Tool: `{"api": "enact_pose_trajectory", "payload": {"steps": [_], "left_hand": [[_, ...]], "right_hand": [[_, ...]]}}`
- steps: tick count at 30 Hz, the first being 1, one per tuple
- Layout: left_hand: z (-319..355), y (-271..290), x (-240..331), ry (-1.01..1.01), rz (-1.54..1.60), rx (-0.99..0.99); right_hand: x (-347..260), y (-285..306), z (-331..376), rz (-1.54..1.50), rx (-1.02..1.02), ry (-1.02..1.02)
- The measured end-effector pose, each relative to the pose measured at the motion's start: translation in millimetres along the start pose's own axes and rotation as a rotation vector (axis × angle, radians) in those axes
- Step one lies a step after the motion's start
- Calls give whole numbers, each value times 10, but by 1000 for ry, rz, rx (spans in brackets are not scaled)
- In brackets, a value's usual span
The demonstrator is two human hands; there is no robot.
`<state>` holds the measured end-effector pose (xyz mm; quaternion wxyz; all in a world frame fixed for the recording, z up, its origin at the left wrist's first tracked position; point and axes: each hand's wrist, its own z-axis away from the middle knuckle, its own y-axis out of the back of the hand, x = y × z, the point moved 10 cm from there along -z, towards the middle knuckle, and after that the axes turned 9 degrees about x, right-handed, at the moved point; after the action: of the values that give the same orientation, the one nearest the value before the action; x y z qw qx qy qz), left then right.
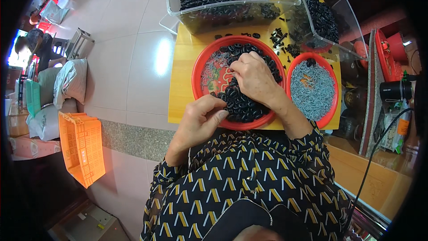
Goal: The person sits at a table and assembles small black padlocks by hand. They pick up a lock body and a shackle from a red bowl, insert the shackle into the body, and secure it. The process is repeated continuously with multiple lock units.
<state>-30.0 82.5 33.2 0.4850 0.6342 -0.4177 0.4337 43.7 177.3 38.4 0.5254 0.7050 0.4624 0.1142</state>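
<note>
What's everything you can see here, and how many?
Table: one, yellow, under the bowls
Tubs: two, clear, table's far side
Large bowl: one, red, middle
Small bowl: one, red, right of it
Black bits: lots, black, tubs and large bowl
Screws: lots, silvery, mostly small bowl
Crate: one, orange, floor at left
Sacks: at least two, pale, left
Basket: one, green, left
Person: at least one, dark clothes, upper left
Cable: one, black, right
Shirt: one, black, yellow, white, bottom
Left hand: one, bare, large bowl's near left edge
Right hand: one, bare, over large bowl

Black top (240, 169), yellow-and-white angular motifs (214, 195), matching sleeves (310, 145)
</note>
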Motion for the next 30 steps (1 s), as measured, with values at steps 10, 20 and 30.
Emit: {"api": "enact_pose_trajectory", "payload": {"steps": [10, 20, 30], "left_hand": [[-79, 52, -77, -178, -274, 95], [-241, 60, 92, -439, -550, 222], [-876, -362, -164, -503, -772, 45]], "right_hand": [[71, 12, 62, -45, -59, -26], [92, 182, 161, 15, -16, -27], [129, 381, 249, -90, 149, -56]]}}
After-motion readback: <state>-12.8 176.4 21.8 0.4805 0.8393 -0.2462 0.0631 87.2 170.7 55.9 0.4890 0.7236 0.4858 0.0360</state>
